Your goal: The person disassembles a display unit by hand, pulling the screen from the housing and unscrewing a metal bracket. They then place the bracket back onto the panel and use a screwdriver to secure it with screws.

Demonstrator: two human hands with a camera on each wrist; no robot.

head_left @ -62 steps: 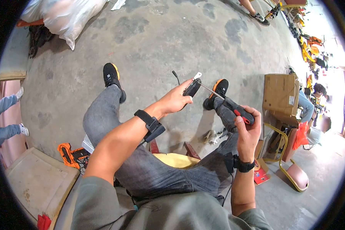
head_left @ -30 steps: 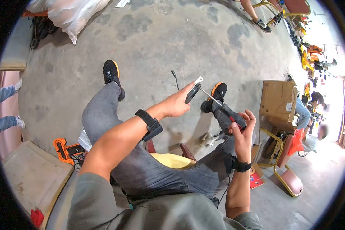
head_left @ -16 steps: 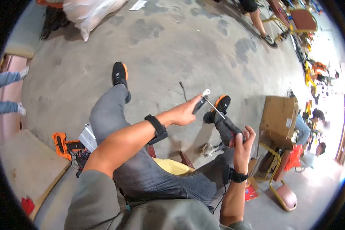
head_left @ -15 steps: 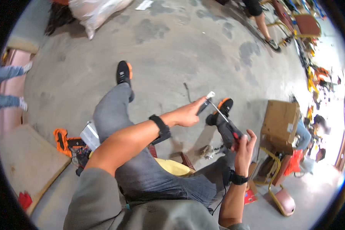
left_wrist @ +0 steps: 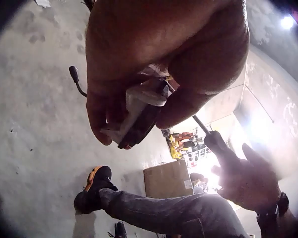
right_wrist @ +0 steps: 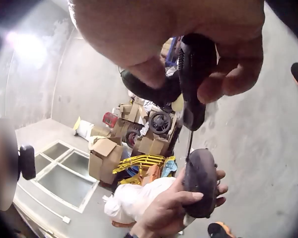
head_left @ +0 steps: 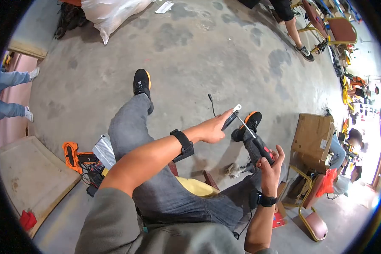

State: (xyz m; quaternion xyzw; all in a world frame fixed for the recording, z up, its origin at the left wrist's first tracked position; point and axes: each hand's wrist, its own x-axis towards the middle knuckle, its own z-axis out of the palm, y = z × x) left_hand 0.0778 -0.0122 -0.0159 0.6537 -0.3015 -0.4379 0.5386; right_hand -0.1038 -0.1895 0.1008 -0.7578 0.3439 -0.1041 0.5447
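Note:
My left hand (head_left: 212,130) grips a black, oval-shaped piece (right_wrist: 201,183) with a white tab (head_left: 237,108) at one end. From the left wrist, the fingers wrap around its pale and dark sides (left_wrist: 144,111). A thin black cable (head_left: 210,98) with a plug-like end shows beyond that hand. A screwdriver (head_left: 265,153) with a black and red handle is in my right hand (head_left: 271,174), pinched between thumb and fingers. Its slim metal shaft (right_wrist: 189,144) runs to the edge of the black piece, where the tip meets it near the tab end.
A cardboard box (head_left: 312,134) and a gold-framed chair (head_left: 302,199) stand to the right. An orange tool (head_left: 72,157) with wires lies at left beside a pale board (head_left: 34,178). A white sack (head_left: 114,15) sits at the far left. Another person's leg (head_left: 294,31) shows upper right.
The head view has shifted, so both hands appear lower, the left also farther right. The right fingers have loosened and regripped the screwdriver handle, which has turned; its tip stays at the black piece.

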